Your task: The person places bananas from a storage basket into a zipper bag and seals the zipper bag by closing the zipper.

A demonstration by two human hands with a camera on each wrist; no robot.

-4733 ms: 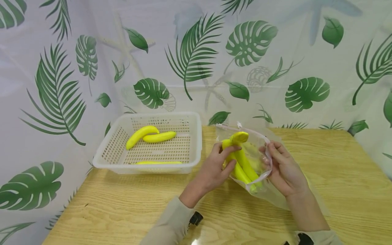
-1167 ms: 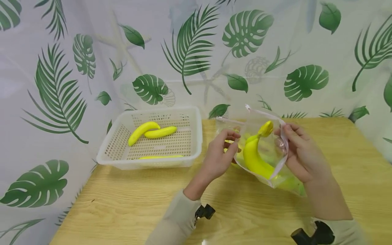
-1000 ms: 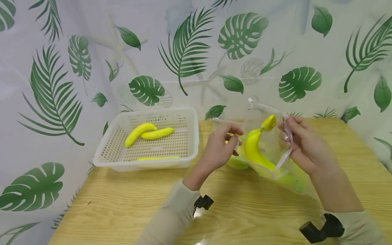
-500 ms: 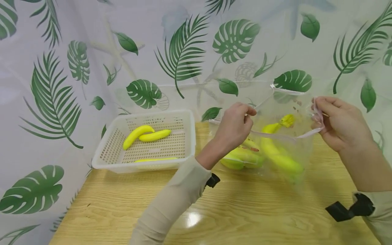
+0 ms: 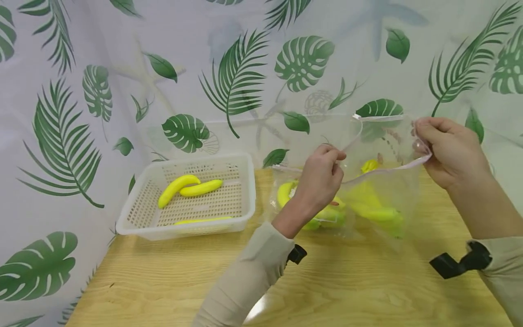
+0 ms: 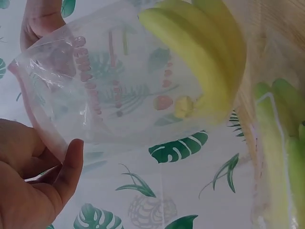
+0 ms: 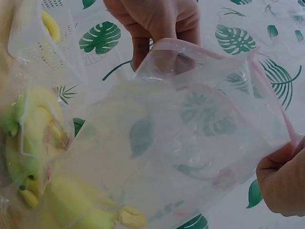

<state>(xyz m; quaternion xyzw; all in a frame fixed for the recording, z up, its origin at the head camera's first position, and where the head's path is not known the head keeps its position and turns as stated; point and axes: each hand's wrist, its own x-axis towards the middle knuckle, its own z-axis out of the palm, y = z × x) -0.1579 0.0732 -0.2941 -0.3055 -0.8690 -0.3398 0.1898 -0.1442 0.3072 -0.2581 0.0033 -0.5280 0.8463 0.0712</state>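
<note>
A clear zip bag (image 5: 408,181) hangs between my two hands with its mouth spread and its pinkish zip edge stretched. Bananas (image 5: 377,212), joined at a yellow stem end, sit low inside it. My left hand (image 5: 320,177) pinches the near left part of the rim, thumb and fingers together on the film in the left wrist view. My right hand (image 5: 455,154) grips the right end of the rim, its fingers partly behind the plastic. A second zip bag (image 5: 282,169) with bananas in it lies on the table, partly hidden behind my left hand.
A white perforated basket (image 5: 250,186) stands at the left with a few loose bananas (image 5: 177,190) in it, one partly hidden by its front wall. The wooden table (image 5: 347,281) meets a leaf-printed curtain (image 5: 261,68) at the back.
The bananas, earlier held by my left hand at the bag's mouth, have sunk inside. My left hand has moved right to the rim; the bag is raised and spread wider. Basket unchanged.
</note>
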